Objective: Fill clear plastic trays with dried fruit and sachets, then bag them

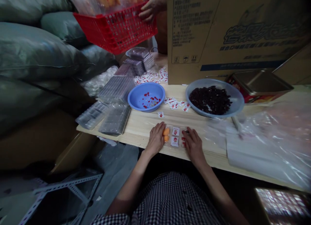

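Note:
A clear plastic compartment tray [180, 136] lies near the table's front edge, between my two hands. Orange pieces [166, 134] fill its left end. Two small white sachets with red print [175, 131] sit in the middle, and red and dark pieces [183, 142] show at the right, partly covered by fingers. My left hand [155, 138] holds the tray's left end, fingers bent against its edge. At the other end, my right hand [194, 144] grips the tray with its fingers curled over the right compartments.
Behind the tray stand a blue bowl [137, 97] with red bits and a translucent bowl [236, 103] of dark dried fruit. Loose sachets [173, 104] lie between them. Stacked plastic trays [114, 119] are at left. Another person's hand [153, 6] holds a red basket [116, 34]. A large carton [189, 68] stands behind.

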The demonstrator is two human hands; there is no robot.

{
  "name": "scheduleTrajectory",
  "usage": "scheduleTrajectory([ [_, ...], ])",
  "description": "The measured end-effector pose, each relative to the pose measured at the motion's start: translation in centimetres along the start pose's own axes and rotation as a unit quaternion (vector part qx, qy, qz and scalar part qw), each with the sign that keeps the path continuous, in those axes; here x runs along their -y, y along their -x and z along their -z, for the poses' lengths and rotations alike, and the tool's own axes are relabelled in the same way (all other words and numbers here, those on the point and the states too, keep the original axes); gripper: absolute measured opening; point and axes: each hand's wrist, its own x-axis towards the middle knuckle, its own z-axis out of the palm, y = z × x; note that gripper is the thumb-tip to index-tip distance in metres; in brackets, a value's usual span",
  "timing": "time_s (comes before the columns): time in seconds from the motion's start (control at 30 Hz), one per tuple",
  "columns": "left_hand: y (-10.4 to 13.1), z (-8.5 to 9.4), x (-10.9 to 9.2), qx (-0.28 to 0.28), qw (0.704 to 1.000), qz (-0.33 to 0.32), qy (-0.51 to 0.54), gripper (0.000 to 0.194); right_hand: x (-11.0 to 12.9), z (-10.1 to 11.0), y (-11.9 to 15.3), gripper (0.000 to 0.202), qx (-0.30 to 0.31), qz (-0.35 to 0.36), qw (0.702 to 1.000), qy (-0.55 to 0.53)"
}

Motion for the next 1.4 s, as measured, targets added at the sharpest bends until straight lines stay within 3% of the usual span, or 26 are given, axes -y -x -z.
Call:
scheduleTrajectory([
  [0.1,1.0,-0.5,-0.1,-0.009,0.998,0.007,-0.054,0.058,-0.1,-0.5,0.7,0.047,0.016,0.01,1.0,0.022],
  [0.2,1.2,-0.7,-0.1,0.0,0.994,0.022,-0.103,0.064,0.0,-0.3,0.7,0.048,0.034,0.013,0.998,0.053],
  [0.4,-0.9,-1.1,0.4,0.002,0.99,0.028,-0.14,0.066,0.0,1.5,-0.9,0.046,0.057,-0.008,0.997,0.057],
  [0.57,-0.4,-0.9,-0.3,-0.065,0.994,-0.002,-0.093,0.059,-0.4,3.9,1.0,0.037,-0.035,-0.022,0.998,-0.039],
  [0.7,-0.3,-1.1,-2.0,-0.119,0.992,-0.037,-0.024,0.051,-1.8,7.3,2.0,0.031,-0.116,-0.112,0.979,-0.123],
  [0.87,-2.8,-1.7,-2.8,-0.097,0.995,-0.02,-0.017,0.037,-5.8,11.5,1.6,0.036,-0.177,-0.195,0.964,-0.021],
  [1.07,-3.5,-0.2,-1.0,-0.146,0.982,0.112,-0.027,0.055,-7.6,11.9,3.5,0.041,-0.093,-0.279,0.937,0.191],
  [1.23,-2.6,0.0,-1.1,-0.146,0.986,0.083,-0.02,0.049,-7.5,12.0,3.1,0.029,0.037,-0.321,0.908,0.268],
  [1.4,-2.6,-0.1,-2.6,-0.117,0.991,0.061,-0.008,0.04,-8.5,13.7,1.9,0.015,0.123,-0.326,0.917,0.193],
])
